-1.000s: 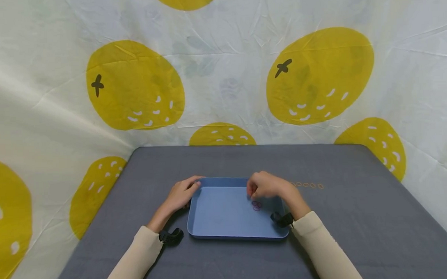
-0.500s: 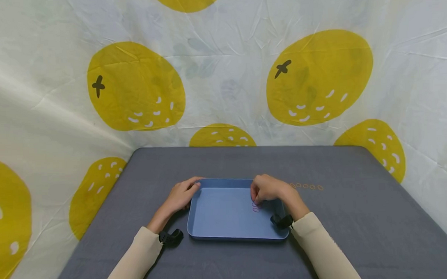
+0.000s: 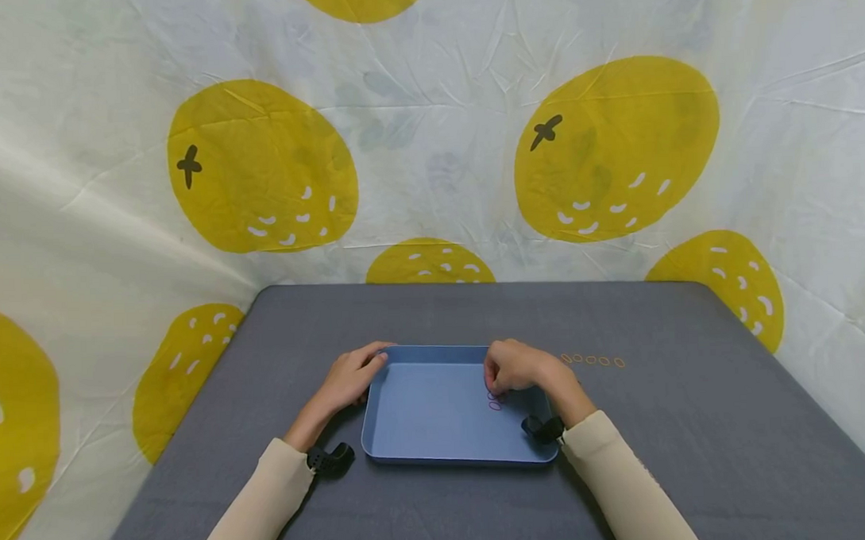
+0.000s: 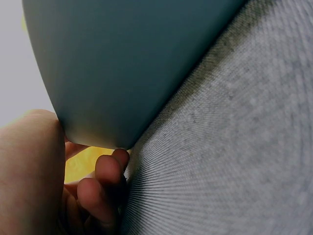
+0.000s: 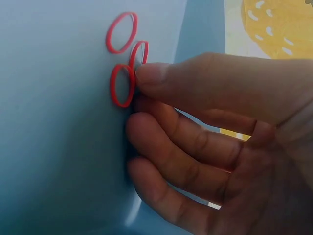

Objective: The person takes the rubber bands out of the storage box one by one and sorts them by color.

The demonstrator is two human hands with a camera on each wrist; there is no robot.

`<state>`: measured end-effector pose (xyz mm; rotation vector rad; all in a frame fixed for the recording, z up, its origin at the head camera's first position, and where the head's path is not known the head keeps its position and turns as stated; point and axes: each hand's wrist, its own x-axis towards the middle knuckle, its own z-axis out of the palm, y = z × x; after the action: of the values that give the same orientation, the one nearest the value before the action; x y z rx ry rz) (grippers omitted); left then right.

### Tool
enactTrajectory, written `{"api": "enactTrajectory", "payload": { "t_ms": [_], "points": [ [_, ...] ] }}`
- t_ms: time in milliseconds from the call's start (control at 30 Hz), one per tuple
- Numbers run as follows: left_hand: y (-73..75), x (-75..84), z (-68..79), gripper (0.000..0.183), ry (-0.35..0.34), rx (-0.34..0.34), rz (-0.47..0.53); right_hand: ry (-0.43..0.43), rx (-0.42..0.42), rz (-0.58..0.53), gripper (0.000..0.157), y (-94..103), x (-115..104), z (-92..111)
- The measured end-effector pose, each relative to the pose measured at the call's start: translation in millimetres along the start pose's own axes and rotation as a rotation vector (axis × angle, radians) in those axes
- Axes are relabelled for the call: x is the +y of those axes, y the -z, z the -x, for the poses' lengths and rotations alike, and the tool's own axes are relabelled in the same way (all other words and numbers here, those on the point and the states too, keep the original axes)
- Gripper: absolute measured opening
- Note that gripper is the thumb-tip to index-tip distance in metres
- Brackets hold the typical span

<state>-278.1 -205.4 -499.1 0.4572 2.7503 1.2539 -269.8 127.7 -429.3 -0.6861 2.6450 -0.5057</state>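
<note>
While two cream sleeves (image 3: 258, 502) reach in from the near side, each with a black wrist camera (image 3: 330, 461) strapped at the cuff, a shallow blue tray (image 3: 430, 413) sits between them on a grey tabletop (image 3: 703, 427). Over in the tray's right half there are three small red bands, more magenta in the head view: an oval one (image 5: 113, 88) by the thumb, another (image 5: 108, 39) a bit apart, and the one in play. That one, the pinched band (image 5: 145, 50), looks nipped between thumb and index tip of the right hand (image 3: 518, 366), other fingers bent in beside it. Up at the far left corner, the left hand (image 3: 350, 376) grips the tray, thumb at the rim, fingers curled outside. Farther right, past the tray, five orange bands (image 3: 595, 360) lie in a row. Behind everything hangs a whitish cloth (image 3: 443, 166) with big yellow fruit prints (image 3: 260, 169).
</note>
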Motion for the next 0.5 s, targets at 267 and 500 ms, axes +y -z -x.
{"api": "enactTrajectory", "payload": {
  "t_ms": [267,500],
  "points": [
    [0.2,1.5,-0.8,0.034,0.012,-0.003,-0.016,-0.025,-0.01,-0.007,0.023,1.3,1.1,-1.6],
    [1.5,3.6,-1.5,0.034,0.02,-0.006,-0.016,0.013,-0.012,-0.029,0.023,5.5,4.0,-1.6]
  ]
}}
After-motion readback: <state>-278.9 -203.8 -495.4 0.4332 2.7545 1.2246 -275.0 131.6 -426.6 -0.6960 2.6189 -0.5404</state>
